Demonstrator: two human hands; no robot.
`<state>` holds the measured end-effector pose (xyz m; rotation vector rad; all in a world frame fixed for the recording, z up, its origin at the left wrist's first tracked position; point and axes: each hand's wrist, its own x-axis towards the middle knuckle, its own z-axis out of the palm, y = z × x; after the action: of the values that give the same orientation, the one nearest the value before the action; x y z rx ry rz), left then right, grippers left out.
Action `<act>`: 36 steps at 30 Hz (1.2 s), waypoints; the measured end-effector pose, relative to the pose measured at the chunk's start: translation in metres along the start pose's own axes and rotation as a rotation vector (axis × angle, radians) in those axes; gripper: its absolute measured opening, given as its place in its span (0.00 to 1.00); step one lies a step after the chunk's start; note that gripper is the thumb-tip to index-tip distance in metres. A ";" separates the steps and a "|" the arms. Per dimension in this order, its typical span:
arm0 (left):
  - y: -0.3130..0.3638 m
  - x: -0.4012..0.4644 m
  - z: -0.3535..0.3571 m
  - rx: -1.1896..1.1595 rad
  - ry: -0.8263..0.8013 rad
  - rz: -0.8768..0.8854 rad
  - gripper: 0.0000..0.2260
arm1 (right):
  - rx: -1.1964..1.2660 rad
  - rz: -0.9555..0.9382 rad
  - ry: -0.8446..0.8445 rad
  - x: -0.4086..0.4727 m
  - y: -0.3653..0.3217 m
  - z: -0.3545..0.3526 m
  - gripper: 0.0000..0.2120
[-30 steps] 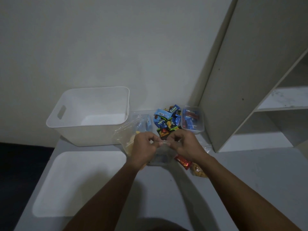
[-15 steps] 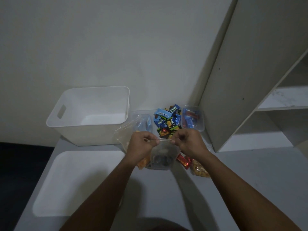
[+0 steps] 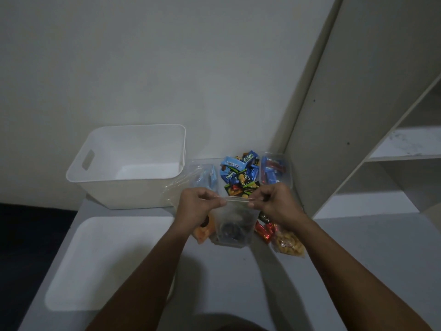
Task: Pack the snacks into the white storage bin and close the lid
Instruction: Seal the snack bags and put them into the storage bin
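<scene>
A clear zip bag [image 3: 232,223] with dark snacks inside hangs above the grey table. My left hand [image 3: 196,205] pinches the left end of its top seal and my right hand [image 3: 274,203] pinches the right end. The white storage bin [image 3: 133,187] stands open and empty at the back left. Its white lid [image 3: 107,263] lies flat in front of it. A pile of small blue and black snack packets [image 3: 239,172] sits behind my hands. A red wrapped snack [image 3: 263,231] and a bag of yellow snacks [image 3: 288,243] lie under my right wrist.
A clear plastic box [image 3: 275,172] with blue and red packets stands right of the pile. A clear bag [image 3: 202,177] with blue packets lies between bin and pile. An orange snack bag [image 3: 202,231] is under my left hand. A white shelf unit [image 3: 358,115] rises at the right.
My hands have moved apart along the top of the clear zip bag and lifted it, so the bag now hangs stretched between them.
</scene>
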<state>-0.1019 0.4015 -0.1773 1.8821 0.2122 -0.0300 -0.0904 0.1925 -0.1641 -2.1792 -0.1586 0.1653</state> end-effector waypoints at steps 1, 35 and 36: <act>-0.001 0.002 -0.003 -0.014 0.011 -0.019 0.05 | 0.026 0.005 -0.006 0.000 -0.001 -0.001 0.07; -0.020 -0.019 0.029 -0.321 -0.145 -0.440 0.06 | -0.036 0.041 -0.158 -0.004 0.015 0.032 0.16; -0.022 -0.018 0.028 -0.297 -0.131 -0.455 0.07 | -0.062 0.023 -0.165 -0.002 0.013 0.033 0.16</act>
<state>-0.1205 0.3793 -0.2044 1.4995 0.5213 -0.4093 -0.0977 0.2112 -0.1941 -2.2286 -0.2352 0.3581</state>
